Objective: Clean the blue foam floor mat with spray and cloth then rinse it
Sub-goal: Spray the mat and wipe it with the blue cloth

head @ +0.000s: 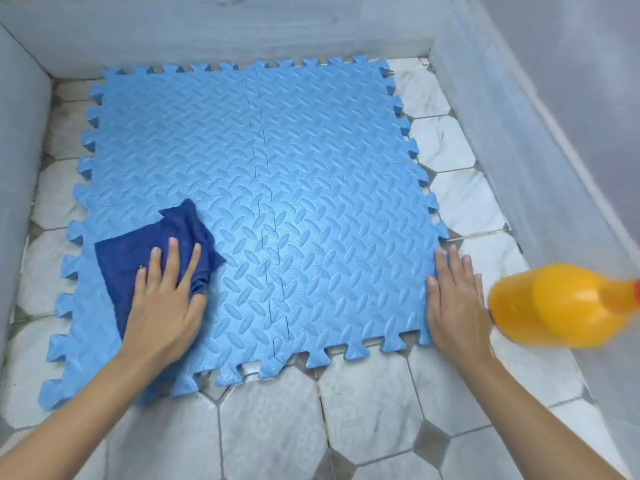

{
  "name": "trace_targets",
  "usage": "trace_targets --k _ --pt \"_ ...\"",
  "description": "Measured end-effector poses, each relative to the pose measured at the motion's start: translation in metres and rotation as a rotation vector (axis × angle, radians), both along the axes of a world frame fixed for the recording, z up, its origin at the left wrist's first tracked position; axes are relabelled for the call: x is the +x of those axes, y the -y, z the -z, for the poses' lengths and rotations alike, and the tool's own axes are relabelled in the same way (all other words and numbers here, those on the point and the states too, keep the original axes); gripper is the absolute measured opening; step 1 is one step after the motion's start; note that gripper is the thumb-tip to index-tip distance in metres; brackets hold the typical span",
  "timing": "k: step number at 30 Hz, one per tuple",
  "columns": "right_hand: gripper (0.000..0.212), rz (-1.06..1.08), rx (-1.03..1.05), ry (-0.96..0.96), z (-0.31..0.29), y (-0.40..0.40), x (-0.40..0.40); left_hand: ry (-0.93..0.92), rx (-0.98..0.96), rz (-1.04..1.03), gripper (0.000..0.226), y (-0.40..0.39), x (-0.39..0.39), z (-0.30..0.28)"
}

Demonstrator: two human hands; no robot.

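Observation:
The blue foam mat (pixel 277 188), made of interlocking tiles with toothed edges, lies flat on the tiled floor. A dark blue cloth (pixel 138 247) rests on its near left part. My left hand (pixel 162 299) presses flat on the cloth, fingers spread. My right hand (pixel 453 299) lies flat, palm down, on the mat's near right edge, holding nothing. An orange spray bottle (pixel 561 303) lies on its side just right of my right hand, its nozzle end cut off by the frame edge.
The floor (pixel 363 420) is grey-white octagonal tile. Low grey walls (pixel 502 140) enclose the mat at the back, left and right, close to its edges. Bare tile shows in front of the mat and along its right side.

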State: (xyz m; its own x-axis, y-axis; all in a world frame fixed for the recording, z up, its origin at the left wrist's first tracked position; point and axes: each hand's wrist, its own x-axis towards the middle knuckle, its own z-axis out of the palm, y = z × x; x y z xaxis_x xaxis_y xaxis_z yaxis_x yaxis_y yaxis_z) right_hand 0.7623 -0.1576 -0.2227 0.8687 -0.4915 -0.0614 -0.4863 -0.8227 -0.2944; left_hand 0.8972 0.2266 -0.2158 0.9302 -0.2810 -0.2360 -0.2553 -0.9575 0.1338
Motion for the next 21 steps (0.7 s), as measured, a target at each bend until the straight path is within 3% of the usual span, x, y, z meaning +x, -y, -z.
trace_targets --k 5,8,12,17,19,21 --pt "0.056 0.007 0.009 0.022 -0.003 0.016 0.011 0.040 -0.085 0.628 0.073 0.096 -0.039 -0.001" --pt "0.055 0.012 0.003 0.039 0.001 0.018 0.014 0.060 -0.086 0.865 0.071 0.146 -0.034 0.003" --pt "0.054 0.028 -0.065 0.066 0.008 0.014 0.012 0.048 -0.046 0.867 0.066 0.194 0.020 0.004" --pt "0.051 0.052 -0.013 0.155 0.008 0.015 0.011 0.047 -0.055 0.510 0.061 0.246 0.101 0.006" --pt "0.052 0.054 -0.002 0.171 0.008 0.016 0.012 0.027 -0.079 0.536 0.061 0.257 0.095 0.006" --pt "0.052 0.051 -0.002 0.181 0.009 0.016 0.011 0.027 -0.107 0.708 0.065 0.255 0.062 0.005"
